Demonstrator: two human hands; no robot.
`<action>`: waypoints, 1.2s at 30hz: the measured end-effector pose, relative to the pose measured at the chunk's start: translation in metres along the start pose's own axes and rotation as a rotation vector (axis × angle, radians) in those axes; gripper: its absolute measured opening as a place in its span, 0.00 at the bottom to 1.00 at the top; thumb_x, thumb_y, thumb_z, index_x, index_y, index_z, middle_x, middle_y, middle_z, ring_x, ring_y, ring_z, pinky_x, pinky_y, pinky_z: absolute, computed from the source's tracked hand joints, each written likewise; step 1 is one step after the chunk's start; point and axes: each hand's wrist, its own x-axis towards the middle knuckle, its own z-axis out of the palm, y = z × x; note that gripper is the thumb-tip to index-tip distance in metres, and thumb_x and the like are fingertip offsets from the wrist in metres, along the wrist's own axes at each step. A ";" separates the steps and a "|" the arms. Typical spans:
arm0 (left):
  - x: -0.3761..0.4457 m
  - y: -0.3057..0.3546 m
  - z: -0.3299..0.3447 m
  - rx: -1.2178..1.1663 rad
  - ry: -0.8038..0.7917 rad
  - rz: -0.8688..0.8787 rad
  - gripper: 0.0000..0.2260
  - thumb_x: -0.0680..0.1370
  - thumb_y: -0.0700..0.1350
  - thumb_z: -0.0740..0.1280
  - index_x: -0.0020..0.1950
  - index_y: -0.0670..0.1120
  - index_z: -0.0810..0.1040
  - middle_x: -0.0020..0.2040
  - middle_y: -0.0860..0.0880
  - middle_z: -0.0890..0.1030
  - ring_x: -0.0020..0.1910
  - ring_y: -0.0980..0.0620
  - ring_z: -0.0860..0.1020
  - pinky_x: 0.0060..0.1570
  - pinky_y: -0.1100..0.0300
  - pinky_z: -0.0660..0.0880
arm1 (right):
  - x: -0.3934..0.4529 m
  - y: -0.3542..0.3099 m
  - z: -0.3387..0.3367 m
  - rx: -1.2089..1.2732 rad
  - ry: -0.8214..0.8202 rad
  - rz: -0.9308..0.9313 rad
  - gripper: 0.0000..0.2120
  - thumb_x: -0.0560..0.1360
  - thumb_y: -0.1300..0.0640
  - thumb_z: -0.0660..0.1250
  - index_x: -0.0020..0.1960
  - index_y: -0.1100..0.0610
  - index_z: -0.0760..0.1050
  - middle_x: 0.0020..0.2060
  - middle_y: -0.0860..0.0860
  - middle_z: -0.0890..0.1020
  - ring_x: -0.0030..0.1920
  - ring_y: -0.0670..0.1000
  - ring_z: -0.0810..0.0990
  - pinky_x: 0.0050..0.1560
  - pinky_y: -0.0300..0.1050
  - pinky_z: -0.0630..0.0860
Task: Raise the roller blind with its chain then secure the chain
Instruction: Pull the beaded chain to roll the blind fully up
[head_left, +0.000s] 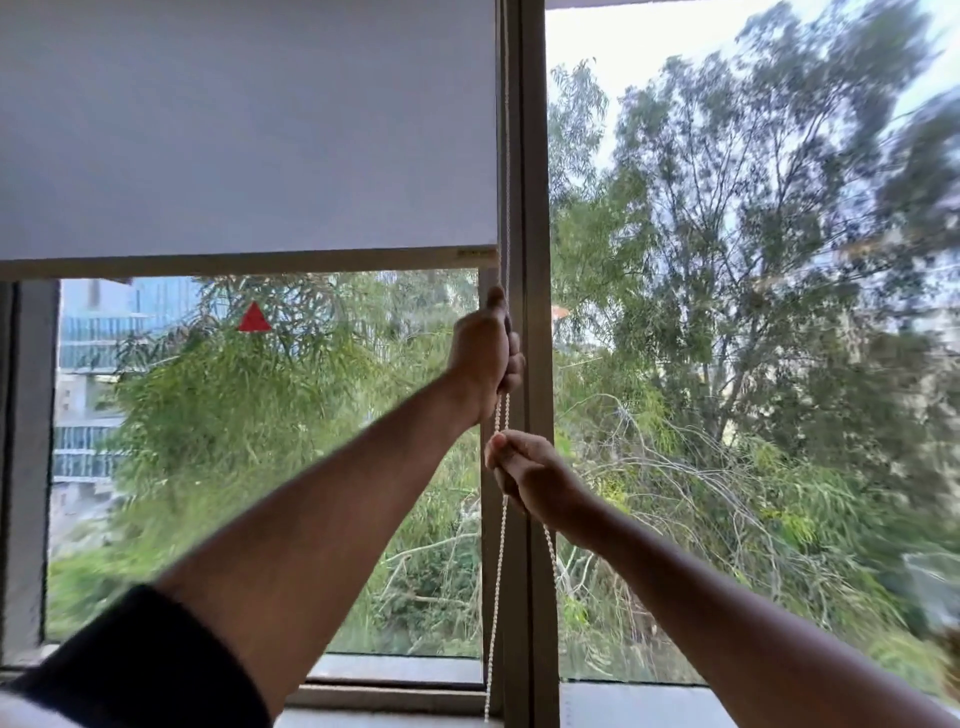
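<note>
A pale grey roller blind (244, 130) covers the upper part of the left window pane; its bottom bar (249, 262) hangs a bit above mid-height. A white beaded chain (500, 561) runs down along the blind's right edge, beside the window's centre post (532, 208). My left hand (485, 353) is closed around the chain just under the bottom bar. My right hand (530, 475) grips the chain lower down, a short way below the left hand. Below my hands the chain hangs in two loose strands toward the sill.
The window sill (405, 696) runs along the bottom. A red triangle sticker (254, 318) sits on the left pane. Trees and a glass building show outside. The right pane has no blind over it.
</note>
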 end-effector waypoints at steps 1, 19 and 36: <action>-0.003 -0.005 -0.002 0.006 -0.002 0.010 0.23 0.83 0.59 0.56 0.30 0.51 0.63 0.21 0.55 0.62 0.17 0.57 0.57 0.19 0.69 0.55 | 0.003 0.000 -0.006 0.000 0.002 0.033 0.17 0.88 0.59 0.52 0.45 0.59 0.73 0.26 0.49 0.71 0.23 0.43 0.67 0.24 0.33 0.65; -0.067 -0.059 0.007 0.026 -0.117 0.101 0.22 0.84 0.57 0.55 0.32 0.52 0.62 0.23 0.54 0.63 0.18 0.58 0.59 0.21 0.69 0.56 | 0.089 -0.167 -0.037 0.847 0.080 0.049 0.22 0.87 0.52 0.52 0.40 0.53 0.78 0.23 0.45 0.67 0.20 0.43 0.61 0.20 0.35 0.53; -0.020 0.011 -0.025 -0.059 -0.075 0.031 0.26 0.85 0.59 0.47 0.43 0.45 0.76 0.30 0.50 0.77 0.26 0.54 0.73 0.26 0.64 0.72 | 0.027 -0.101 0.004 0.782 0.072 -0.078 0.19 0.87 0.51 0.53 0.39 0.51 0.70 0.22 0.44 0.65 0.17 0.42 0.59 0.17 0.31 0.55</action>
